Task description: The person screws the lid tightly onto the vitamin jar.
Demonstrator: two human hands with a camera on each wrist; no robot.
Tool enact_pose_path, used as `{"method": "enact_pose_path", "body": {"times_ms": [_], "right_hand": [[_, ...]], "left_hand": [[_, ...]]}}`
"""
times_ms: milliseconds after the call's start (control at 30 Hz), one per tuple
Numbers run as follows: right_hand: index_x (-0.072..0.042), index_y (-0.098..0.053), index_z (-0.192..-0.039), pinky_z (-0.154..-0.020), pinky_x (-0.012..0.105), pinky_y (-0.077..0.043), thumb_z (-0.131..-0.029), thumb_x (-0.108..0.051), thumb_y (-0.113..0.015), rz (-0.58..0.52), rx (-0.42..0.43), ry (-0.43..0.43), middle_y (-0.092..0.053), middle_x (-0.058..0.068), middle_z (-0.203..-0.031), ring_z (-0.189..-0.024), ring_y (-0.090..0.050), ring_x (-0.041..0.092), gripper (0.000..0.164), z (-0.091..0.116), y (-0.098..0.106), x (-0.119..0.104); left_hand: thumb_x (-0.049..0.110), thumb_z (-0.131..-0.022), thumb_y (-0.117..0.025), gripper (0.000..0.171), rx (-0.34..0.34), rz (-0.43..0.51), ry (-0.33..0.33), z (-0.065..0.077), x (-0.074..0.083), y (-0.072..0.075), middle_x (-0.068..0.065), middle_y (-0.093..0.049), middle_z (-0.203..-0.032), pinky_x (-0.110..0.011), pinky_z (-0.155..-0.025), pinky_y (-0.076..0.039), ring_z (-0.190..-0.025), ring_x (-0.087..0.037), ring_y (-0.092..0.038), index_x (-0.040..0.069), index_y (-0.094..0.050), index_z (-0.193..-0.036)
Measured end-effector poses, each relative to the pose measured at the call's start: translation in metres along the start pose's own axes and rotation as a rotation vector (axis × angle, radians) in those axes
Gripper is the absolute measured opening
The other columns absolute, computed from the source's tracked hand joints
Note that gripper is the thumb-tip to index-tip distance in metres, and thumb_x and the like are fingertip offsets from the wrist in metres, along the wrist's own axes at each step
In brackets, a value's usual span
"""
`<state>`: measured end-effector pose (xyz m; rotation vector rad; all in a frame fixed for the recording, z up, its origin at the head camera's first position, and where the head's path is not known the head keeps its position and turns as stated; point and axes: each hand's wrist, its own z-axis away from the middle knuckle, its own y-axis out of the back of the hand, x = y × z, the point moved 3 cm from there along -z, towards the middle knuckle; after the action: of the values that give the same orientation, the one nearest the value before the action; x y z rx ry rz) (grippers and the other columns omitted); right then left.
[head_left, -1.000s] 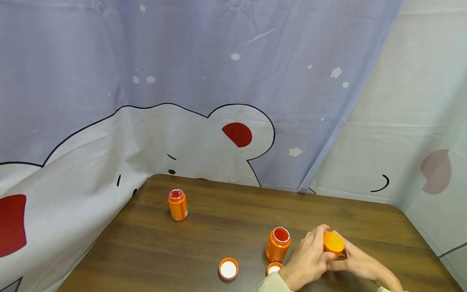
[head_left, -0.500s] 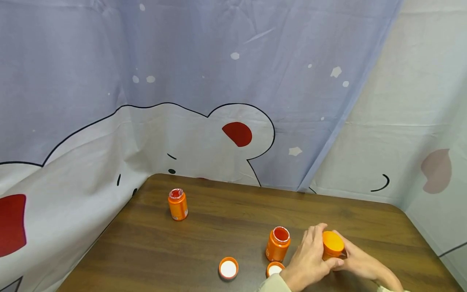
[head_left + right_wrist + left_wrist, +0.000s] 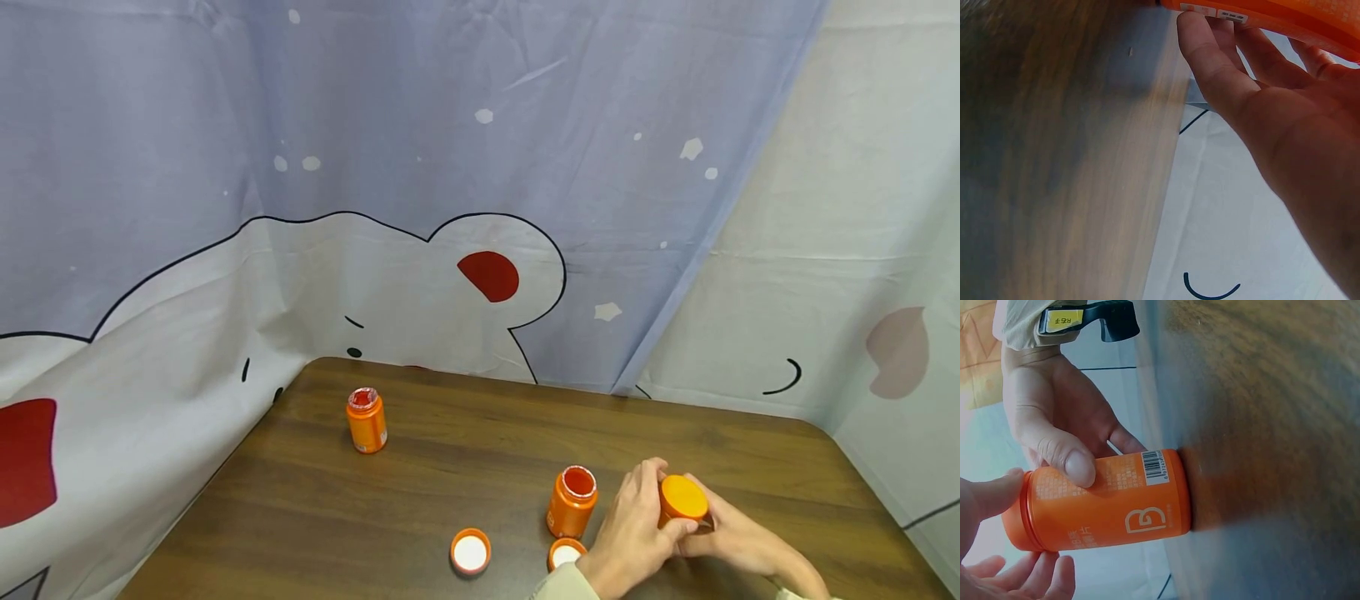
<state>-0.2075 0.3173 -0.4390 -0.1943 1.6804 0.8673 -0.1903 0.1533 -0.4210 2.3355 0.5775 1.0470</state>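
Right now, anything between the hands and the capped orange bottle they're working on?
Nothing visible. The left hand and right hand both touch the capped orange bottle, which stands on the table. The open bottle stands apart, just left of the left hand.

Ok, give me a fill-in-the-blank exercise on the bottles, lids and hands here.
1. The capped bottle is held by ____ hands.
2. Besides it, ____ orange bottles, the near open bottle and the far open bottle, stand on the table without lids.
3. Two loose lids lie on the table with their ____ inner side facing up.
4. The barcode on the held bottle shows in the ____ wrist view.

Missing words: both; two; white; left
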Motion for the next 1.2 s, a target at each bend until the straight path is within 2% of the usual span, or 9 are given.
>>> {"method": "enact_pose_path", "body": {"times_ms": [333, 500, 700, 1000, 1200], "right_hand": [[-0.005, -0.032, -0.130, -0.085, 0.024, -0.045, -0.082, -0.004, -0.064, 0.015, 0.003, -0.038, -0.050, 0.005, -0.122, -0.105, -0.053, 0.012, 0.057, -0.0015, -0.0008, 0.0018], [-0.004, -0.032, -0.130, -0.086, 0.023, -0.044, -0.082, -0.004, -0.064, 0.034, 0.019, -0.033, -0.051, 0.004, -0.122, -0.105, -0.053, 0.011, 0.058, -0.0007, -0.0009, 0.0020], [-0.006, -0.035, -0.129, -0.086, 0.022, -0.043, -0.082, -0.005, -0.064, 0.041, 0.021, -0.025, -0.051, 0.005, -0.121, -0.104, -0.053, 0.013, 0.055, -0.0017, -0.0014, 0.0009], [-0.005, -0.040, -0.122, -0.081, 0.024, -0.045, -0.081, -0.004, -0.066, 0.055, 0.037, 0.020, -0.055, 0.007, -0.110, -0.095, -0.056, 0.015, 0.049, -0.0025, -0.0021, -0.0013], [-0.006, -0.041, -0.124, -0.081, 0.022, -0.045, -0.080, -0.006, -0.068, 0.076, 0.065, -0.009, -0.056, 0.005, -0.110, -0.095, -0.056, 0.013, 0.052, -0.0009, -0.0025, -0.0015]], "left_hand": [[0.035, -0.079, -0.069, 0.055, -0.037, -0.034, -0.063, -0.0014, -0.0007, 0.0015, 0.004, -0.056, -0.108, -0.012, -0.082, -0.040, -0.096, -0.003, -0.051, 0.013, -0.041, -0.122], [0.037, -0.082, -0.065, 0.052, -0.060, -0.079, -0.082, -0.0008, -0.0010, 0.0005, 0.004, -0.056, -0.108, -0.013, -0.082, -0.040, -0.095, -0.004, -0.052, 0.013, -0.040, -0.122], [0.035, -0.084, -0.063, 0.049, -0.074, -0.108, -0.092, -0.0011, -0.0014, -0.0011, 0.005, -0.055, -0.107, -0.013, -0.082, -0.039, -0.094, -0.004, -0.051, 0.013, -0.040, -0.121], [0.037, -0.084, -0.062, 0.046, -0.062, -0.138, -0.085, -0.0017, -0.0021, -0.0022, 0.008, -0.055, -0.103, -0.013, -0.079, -0.039, -0.090, -0.003, -0.051, 0.015, -0.040, -0.118], [0.036, -0.082, -0.064, 0.047, -0.061, -0.133, -0.087, -0.0015, -0.0024, -0.0035, 0.008, -0.055, -0.102, -0.013, -0.078, -0.039, -0.088, -0.002, -0.051, 0.016, -0.040, -0.117]]}}
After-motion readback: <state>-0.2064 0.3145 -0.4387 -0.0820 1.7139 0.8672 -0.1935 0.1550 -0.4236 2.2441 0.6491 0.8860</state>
